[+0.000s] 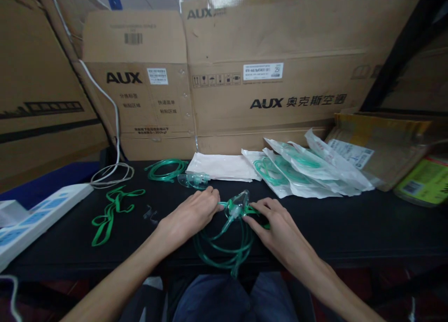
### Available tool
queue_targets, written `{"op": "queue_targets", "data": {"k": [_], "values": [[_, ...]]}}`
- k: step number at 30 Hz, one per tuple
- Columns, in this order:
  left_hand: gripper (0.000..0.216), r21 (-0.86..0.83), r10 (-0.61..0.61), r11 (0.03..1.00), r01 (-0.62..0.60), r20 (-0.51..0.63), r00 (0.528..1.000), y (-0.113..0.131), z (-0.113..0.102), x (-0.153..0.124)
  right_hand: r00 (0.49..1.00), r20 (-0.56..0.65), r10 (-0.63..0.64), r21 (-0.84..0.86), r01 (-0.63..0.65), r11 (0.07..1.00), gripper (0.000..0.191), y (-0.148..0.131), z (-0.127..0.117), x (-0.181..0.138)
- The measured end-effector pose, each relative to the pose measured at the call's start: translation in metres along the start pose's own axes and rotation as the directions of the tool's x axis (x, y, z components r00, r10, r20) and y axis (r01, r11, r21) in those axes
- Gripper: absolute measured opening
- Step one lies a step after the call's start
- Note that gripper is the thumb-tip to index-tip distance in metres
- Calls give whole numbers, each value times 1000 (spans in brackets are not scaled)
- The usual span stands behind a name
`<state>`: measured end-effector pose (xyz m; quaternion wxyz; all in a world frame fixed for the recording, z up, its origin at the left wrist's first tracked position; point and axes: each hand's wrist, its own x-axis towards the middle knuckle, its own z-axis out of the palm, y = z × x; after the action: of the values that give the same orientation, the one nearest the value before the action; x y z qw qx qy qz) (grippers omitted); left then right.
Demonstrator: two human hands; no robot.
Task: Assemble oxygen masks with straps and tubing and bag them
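A clear oxygen mask (238, 204) with green fittings lies on the black table (367, 228) in front of me. Its green tubing (224, 249) coils below it, over the table's near edge. My left hand (191, 214) is closed, pinching the green strap at the mask's left side. My right hand (275, 224) rests on the mask's right side, fingers curled onto the green strap or tubing there.
A second mask (194, 179) with coiled green tubing (167, 169) lies farther back. Loose green straps (110, 212) lie at left beside a white power strip (38, 219). Flat white packets (222, 166) and sealed mask bags (308, 170) sit behind. Cardboard boxes (266, 70) wall the back.
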<state>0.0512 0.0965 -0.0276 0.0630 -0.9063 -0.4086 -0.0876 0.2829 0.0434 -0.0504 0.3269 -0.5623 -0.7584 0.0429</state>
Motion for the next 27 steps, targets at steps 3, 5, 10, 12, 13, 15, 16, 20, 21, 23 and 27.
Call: {"op": "queue_targets", "data": {"k": [3,5,10,12,13,15,16,20,21,23,27], "values": [[22,-58,-3,998,0,-42,999,1,-1,2,1000,6,-7,51,7,999,26,3,-1,10],[21,-128,-16,992,14,-9,1000,0,-4,8,1000,-4,-1,110,2,994,32,6,-2,20],[30,-178,-57,981,81,132,990,-2,-11,29,999,11,50,191,-51,980,39,16,-1,44],[31,-155,-64,984,88,154,986,-2,-12,36,999,20,48,194,-51,980,39,18,0,47],[28,-148,-59,985,83,159,985,-2,-12,38,999,17,45,191,-47,980,39,17,1,47],[22,-145,-47,987,70,158,986,0,-11,41,999,14,51,205,-53,977,41,15,0,45],[20,-145,-41,987,64,153,987,1,-10,41,998,24,60,228,-63,972,42,13,-1,44],[21,-156,-44,986,59,96,994,7,-5,38,992,87,88,345,-113,932,48,5,-7,40],[23,-176,-50,982,61,69,996,8,-3,38,992,94,86,360,-114,926,49,3,-8,40],[25,-251,-60,966,59,5,998,9,0,40,992,87,90,365,-116,924,56,2,-9,43],[26,-441,-104,897,35,-134,986,9,0,49,986,96,137,454,-166,876,64,6,-9,54]]}}
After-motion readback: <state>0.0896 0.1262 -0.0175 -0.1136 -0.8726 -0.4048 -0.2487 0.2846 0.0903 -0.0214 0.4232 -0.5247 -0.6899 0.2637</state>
